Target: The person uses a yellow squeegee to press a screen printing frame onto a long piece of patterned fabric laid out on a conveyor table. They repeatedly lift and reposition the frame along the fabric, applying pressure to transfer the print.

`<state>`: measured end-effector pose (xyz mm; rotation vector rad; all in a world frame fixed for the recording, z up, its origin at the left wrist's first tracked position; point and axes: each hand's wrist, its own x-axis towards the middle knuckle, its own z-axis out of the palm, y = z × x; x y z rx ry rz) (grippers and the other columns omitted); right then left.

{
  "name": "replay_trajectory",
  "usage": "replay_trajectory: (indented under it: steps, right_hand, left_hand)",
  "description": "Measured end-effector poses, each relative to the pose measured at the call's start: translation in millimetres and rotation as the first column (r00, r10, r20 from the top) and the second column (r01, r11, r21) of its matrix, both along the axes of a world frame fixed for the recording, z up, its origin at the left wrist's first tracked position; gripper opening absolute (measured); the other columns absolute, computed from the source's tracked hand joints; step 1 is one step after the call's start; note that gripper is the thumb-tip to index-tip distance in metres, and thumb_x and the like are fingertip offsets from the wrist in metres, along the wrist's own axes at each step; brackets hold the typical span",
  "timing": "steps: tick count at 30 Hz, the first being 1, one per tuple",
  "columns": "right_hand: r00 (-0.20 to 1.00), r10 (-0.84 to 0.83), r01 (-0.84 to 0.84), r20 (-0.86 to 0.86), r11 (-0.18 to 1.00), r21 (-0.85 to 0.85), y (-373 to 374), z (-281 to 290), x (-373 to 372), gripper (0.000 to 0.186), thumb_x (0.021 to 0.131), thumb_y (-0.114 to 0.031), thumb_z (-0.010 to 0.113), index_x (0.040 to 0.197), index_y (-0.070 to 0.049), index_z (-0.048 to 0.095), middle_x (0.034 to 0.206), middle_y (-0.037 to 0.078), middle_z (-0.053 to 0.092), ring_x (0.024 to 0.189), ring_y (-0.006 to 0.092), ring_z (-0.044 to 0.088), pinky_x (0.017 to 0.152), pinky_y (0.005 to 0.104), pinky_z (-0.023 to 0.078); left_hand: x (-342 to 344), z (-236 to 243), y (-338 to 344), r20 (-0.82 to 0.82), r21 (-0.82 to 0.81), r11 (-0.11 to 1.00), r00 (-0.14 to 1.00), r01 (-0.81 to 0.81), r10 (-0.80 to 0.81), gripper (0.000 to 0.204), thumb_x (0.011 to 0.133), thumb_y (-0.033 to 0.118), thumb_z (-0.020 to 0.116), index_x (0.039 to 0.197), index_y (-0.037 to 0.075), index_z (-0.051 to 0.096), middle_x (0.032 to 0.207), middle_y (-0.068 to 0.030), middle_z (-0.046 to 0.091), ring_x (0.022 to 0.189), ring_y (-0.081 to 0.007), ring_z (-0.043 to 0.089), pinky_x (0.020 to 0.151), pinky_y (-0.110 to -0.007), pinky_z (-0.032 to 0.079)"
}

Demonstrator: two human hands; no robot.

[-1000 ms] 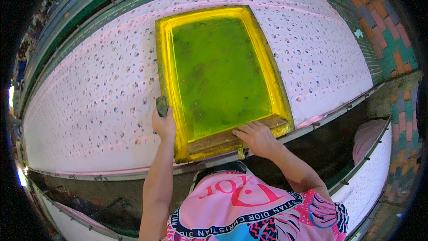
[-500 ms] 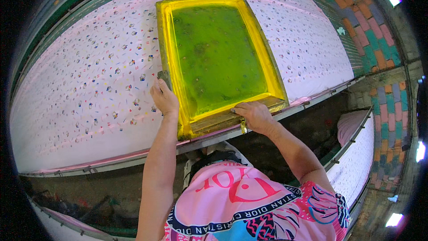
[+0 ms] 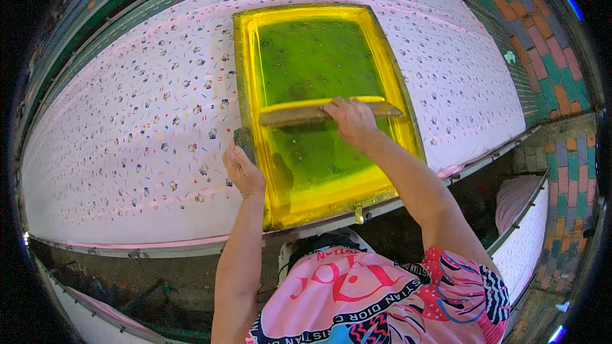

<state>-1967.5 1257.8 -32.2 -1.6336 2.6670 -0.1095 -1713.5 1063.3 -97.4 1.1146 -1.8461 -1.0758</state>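
Observation:
A rectangular printing screen with yellow, ink-covered inner edges and a green-looking mesh lies on white fabric printed with small coloured motifs. Across the middle of the mesh stands a wide squeegee, its upper edge yellow with ink. My right hand is closed on the squeegee right of its middle. At the screen's left side, my left hand is curled against a dark block on the frame; its fingertips are partly hidden. Yellow ink lies along the near end of the mesh.
The fabric covers a long table with a metal rail along its near edge. Behind me to the right is another fabric-covered table. A small metal clip sticks out at the screen's near end. Coloured brick paving lies at the right.
My right hand has moved the squeegee away from the screen's near end to the middle of the mesh. My left hand stays at the frame's left side. The whole view has shifted slightly.

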Motion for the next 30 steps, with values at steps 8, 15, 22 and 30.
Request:
replay_trajectory:
  steps: [8,15,22,30]
  right_hand:
    - [0.997,-0.04,0.036,0.068,0.998,0.054,-116,-4,-146,0.06,0.089,-0.002,0.072,0.147,-0.017,0.069,0.137,0.013,0.071,0.126,0.037,0.071,0.108,0.0505,0.058]
    - [1.0,-0.023,0.023,0.017,1.0,-0.015,-182,-19,-251,0.057,0.089,-0.003,0.071,0.143,-0.017,0.071,0.135,0.012,0.071,0.124,0.0372,0.072,0.106,0.0519,0.059]
    - [0.999,0.008,-0.015,-0.05,0.99,-0.138,-212,-26,-316,0.05,0.093,-0.01,0.072,0.142,-0.023,0.073,0.131,0.014,0.077,0.123,0.0365,0.074,0.103,0.0528,0.061]
    - [0.991,0.13,-0.13,-0.021,0.991,0.02,-207,-16,-335,0.048,0.091,-0.01,0.069,0.139,-0.018,0.074,0.132,0.015,0.076,0.125,0.0395,0.071,0.107,0.0548,0.057]
  left_hand:
    - [-1,10,3,0.091,0.011,0.998,0.994,-0.058,0.057,0.055,0.12,0.035,0.041,0.148,-0.008,0.061,0.13,-0.0208,0.064,0.125,-0.0344,0.06,0.111,-0.043,0.047]
    - [-9,8,2,0.132,-0.117,0.989,0.986,-0.087,0.103,0.051,0.12,0.031,0.04,0.146,-0.008,0.061,0.139,-0.0232,0.064,0.131,-0.0383,0.059,0.115,-0.047,0.045]
    - [-12,18,8,0.175,-0.106,0.988,0.976,-0.111,0.128,0.051,0.12,0.03,0.041,0.146,-0.009,0.06,0.141,-0.023,0.063,0.131,-0.0378,0.059,0.114,-0.048,0.046]
    - [-12,16,11,0.195,-0.038,0.992,0.973,-0.121,0.126,0.053,0.12,0.033,0.041,0.147,-0.009,0.06,0.14,-0.0226,0.061,0.127,-0.0359,0.06,0.11,-0.046,0.048]
